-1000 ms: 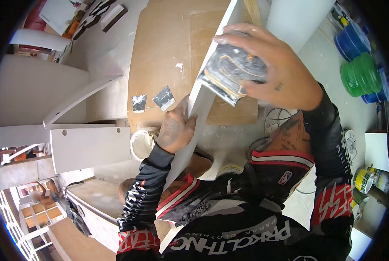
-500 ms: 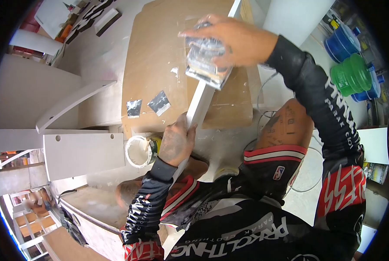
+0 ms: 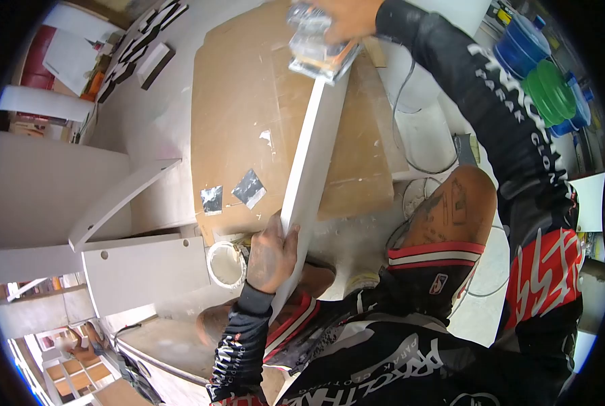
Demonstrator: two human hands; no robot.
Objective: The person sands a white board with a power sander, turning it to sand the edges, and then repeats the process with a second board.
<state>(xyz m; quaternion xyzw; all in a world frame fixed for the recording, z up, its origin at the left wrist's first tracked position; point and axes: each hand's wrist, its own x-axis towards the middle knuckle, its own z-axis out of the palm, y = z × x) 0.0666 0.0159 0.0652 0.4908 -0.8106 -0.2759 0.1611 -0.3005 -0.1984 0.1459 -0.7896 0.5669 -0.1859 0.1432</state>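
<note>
My left hand is closed around a long white board, which stretches away from me over a brown cardboard sheet. At the far end of the board, my right hand grips a dusty power sander, its base on the board's narrow upper edge. The top of the sander and part of that hand run out of view. Two dark sandpaper pieces with white dust lie on the cardboard, left of the board.
An open tub with whitish contents stands beside my left hand. White panels are at the left. Blue and green water jugs stand at the right. A grey cord hangs below my right arm. Another person appears far left.
My right hand and the sander have moved farther away along the board's edge, toward the top of the view. My left hand still grips the board. The whole view has shifted slightly.
</note>
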